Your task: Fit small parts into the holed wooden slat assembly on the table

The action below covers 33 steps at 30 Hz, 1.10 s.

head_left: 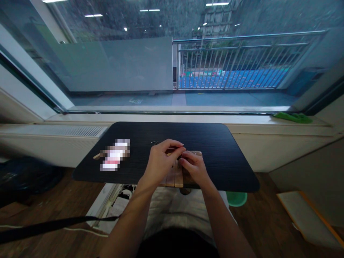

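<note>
My left hand (163, 157) is over a small wooden board (170, 180) at the near edge of the black table, thumb and fingers pinched together. Close against it, my right hand (194, 165) also has its fingertips drawn together. The fingertips of both hands almost meet above the board, and whatever they hold is too small or hidden to name. Pale strips of wood show below the hands, with a darker brown part on the right. Just beyond my left hand lie a few small, thin metal pieces (154, 142), possibly nails or screws.
On the left of the black table (215, 143) lies a pixelated item (115, 154) with a wooden stick end (96, 156). A window sill bearing a green cloth (292, 117) runs behind. Below right is a green basin (237, 199); a black strap (59, 224) crosses lower left.
</note>
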{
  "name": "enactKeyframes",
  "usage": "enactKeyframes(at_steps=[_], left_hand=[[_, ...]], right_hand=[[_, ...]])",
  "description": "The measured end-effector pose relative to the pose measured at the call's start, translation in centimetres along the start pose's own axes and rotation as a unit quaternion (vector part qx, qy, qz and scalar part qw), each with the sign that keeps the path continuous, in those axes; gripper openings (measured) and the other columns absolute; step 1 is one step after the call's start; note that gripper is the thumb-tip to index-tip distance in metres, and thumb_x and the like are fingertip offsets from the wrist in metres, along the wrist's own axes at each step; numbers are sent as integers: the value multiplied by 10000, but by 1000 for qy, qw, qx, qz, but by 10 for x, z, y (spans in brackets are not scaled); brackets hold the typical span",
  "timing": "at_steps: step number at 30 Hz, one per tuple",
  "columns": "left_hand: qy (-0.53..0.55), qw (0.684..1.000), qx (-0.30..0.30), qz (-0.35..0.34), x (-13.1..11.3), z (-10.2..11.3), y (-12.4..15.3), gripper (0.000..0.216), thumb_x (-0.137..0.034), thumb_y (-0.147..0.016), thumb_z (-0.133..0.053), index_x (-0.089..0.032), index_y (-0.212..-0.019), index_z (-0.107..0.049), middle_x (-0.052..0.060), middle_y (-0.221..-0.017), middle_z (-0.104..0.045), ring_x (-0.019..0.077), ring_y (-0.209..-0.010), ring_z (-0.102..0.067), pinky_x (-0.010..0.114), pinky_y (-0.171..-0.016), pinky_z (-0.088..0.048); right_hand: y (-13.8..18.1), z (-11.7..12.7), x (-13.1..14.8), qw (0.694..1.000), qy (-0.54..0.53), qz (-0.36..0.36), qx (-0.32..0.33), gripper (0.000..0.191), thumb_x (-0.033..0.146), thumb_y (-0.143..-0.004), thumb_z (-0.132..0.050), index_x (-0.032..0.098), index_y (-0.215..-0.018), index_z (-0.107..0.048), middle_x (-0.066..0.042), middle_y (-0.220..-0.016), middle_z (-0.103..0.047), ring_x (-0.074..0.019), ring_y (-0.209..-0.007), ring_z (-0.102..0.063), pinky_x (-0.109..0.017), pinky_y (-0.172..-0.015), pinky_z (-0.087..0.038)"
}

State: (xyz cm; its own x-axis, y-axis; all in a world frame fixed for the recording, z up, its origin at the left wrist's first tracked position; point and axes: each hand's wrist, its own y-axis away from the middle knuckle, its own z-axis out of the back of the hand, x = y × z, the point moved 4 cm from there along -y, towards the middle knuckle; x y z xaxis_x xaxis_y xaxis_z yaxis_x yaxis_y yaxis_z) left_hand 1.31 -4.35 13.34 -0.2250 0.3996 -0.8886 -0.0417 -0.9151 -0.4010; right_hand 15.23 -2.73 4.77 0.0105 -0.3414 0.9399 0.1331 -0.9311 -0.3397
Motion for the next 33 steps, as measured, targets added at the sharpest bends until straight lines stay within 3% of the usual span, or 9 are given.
enactKeyframes(at_steps=[12, 27, 33], left_hand=[[-61, 994, -30, -84, -4, 0, 1, 62, -153, -793, -741, -184, -846, -754, 44, -894, -738, 173, -833, -697, 316, -795, -574], [-62, 993, -44, -87, 2, -2, 5, 66, -155, -827, -713, -183, -868, -756, 37, -868, -740, 168, -813, -706, 300, -769, -578], [-61, 992, -41, -105, 0, -1, 8, 85, -145, -834, -708, -189, -885, -760, 34, -873, -754, 162, -819, -718, 282, -768, -594]], right_hand=[[-1, 1, -1, 1000, 2, 20, 1, 139, 303, -809, -703, 221, -898, -770, -34, -897, -775, -201, -846, -695, -322, -777, -540], [0, 0, -4, 1000, -22, 6, 1, 152, 320, -806, -715, 231, -911, -779, -30, -899, -772, -196, -820, -691, -311, -744, -543], [0, -1, -1, 999, -39, 22, 12, 182, 282, -857, -641, 259, -969, -783, -21, -971, -779, -196, -894, -703, -331, -831, -547]])
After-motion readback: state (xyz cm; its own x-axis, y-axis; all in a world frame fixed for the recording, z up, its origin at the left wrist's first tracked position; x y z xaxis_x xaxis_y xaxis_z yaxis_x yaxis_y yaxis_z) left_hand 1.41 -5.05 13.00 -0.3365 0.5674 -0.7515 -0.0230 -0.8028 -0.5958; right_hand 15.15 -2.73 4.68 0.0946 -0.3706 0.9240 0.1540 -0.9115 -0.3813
